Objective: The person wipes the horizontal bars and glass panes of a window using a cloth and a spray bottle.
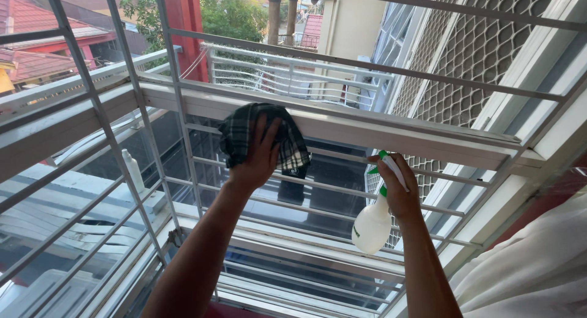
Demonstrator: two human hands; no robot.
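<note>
Left hand (260, 154): fingers spread flat, pressing dark checked cloth (244, 135) on white rail (391, 133) of window grille | Right hand (398, 190): below rail, fingers curled round neck of white spray bottle (371, 226), hanging nozzle-up | Tip: likely best to keep palm pressure even, wiping along rail.

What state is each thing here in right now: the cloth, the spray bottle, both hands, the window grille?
Dark green-and-white checked cloth: crumpled, pressed against the white metal window rail.
White plastic spray bottle with green trigger: hanging downward, gripped at its head.
Left hand: spread flat on the cloth.
Right hand: closed around the bottle's trigger head.
White metal grille bars: fixed, unbroken.
</note>
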